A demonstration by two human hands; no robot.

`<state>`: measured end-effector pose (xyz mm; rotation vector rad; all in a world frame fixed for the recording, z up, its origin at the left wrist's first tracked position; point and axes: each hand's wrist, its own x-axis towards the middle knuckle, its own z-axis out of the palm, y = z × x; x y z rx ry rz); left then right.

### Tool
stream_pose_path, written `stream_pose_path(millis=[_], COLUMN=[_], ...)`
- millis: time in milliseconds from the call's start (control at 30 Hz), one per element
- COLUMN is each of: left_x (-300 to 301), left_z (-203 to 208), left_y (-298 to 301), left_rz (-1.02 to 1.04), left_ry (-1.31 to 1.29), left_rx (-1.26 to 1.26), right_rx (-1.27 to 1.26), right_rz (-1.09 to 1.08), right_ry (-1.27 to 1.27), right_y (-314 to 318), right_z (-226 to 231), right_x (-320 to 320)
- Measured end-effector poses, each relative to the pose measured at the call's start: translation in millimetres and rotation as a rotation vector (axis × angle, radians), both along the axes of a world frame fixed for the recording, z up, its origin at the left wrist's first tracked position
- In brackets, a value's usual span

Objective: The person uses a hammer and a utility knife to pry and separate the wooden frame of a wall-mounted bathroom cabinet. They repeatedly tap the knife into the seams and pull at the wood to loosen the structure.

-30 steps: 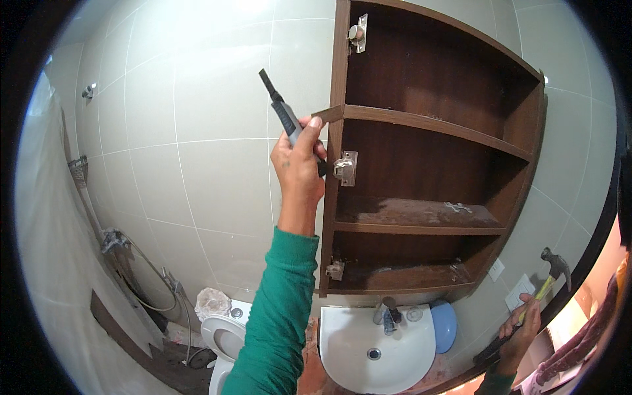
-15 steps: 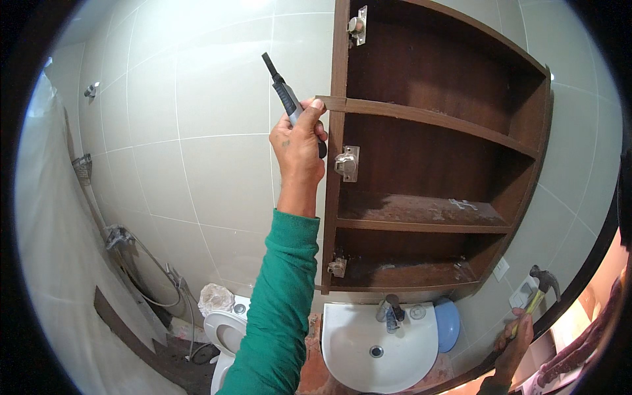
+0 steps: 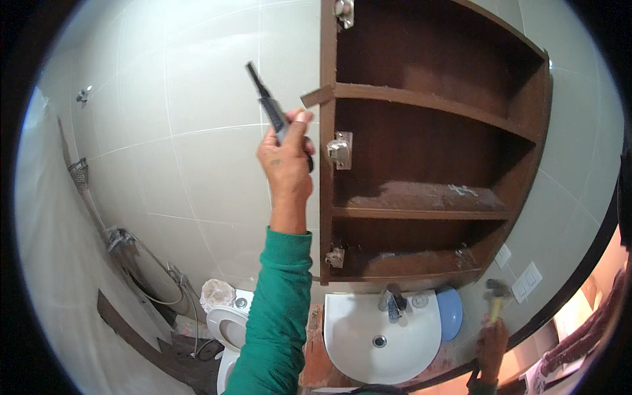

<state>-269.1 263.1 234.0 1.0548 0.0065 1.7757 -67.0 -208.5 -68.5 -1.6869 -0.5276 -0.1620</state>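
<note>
My left hand (image 3: 283, 168) is raised by the left side of a brown wooden wall cabinet (image 3: 434, 107). Its fingers are closed around a black and grey utility knife (image 3: 273, 113), whose tip points up and to the left. Just above the thumb, a short brown strip (image 3: 317, 97) sticks out from the cabinet's edge at shelf level, its free end tilted down; thumb and strip look apart. At the lower right, my right hand (image 3: 492, 342) grips a hammer (image 3: 495, 304) with a yellow handle, head up. Motion blurs this hand and the hammer.
Metal hinges (image 3: 340, 151) line the open cabinet's left edge. Below it are a white sink (image 3: 352, 342) with a faucet (image 3: 393, 301) and a blue basin (image 3: 449, 316). A toilet (image 3: 227, 327) stands left, a plastic sheet (image 3: 59, 263) hangs far left, and a switch plate (image 3: 527, 282) is right.
My left hand has come down and left, off the strip it was touching, and the strip now slants downward. My right hand has swung the hammer leftward, toward the sink side.
</note>
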Motion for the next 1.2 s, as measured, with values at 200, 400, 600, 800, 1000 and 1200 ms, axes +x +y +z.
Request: stream_pose_path(millis=[200,400,600,800,1000,1200], left_x=[-37.4,-95.4,-90.8,-98.4,-62.8,-16.0], left_z=[-62.3,-151.0,-228.3,-293.1,-303.8,-311.6], left_y=[-23.4,-134.4,-210.0,-227.2,-281.5,-305.3], left_rz=[0.412,-0.01,-0.251,-0.416,-0.509,-0.453], left_ry=[0.082,0.102,0.48,0.829,1.205,1.066], left_rx=[0.01,0.097,-0.049,-0.202,-0.339,-0.264], right_rx=[-0.519,-0.67,-0.65,-0.713,-0.697,-0.727], right_rz=[-0.053,-0.248,-0.327,-0.383,-0.161,-0.158], right_ry=[-0.221,-0.266,-0.011,-0.016,0.08,-0.051], right_y=[-7.2,8.4,-13.7,-55.7,-61.3,-42.9], right_z=[-103.4,-144.0,-194.1,-240.3,-334.1,-319.7], right_x=[-36.2,-43.3,-68.4,-64.3,0.2,26.8])
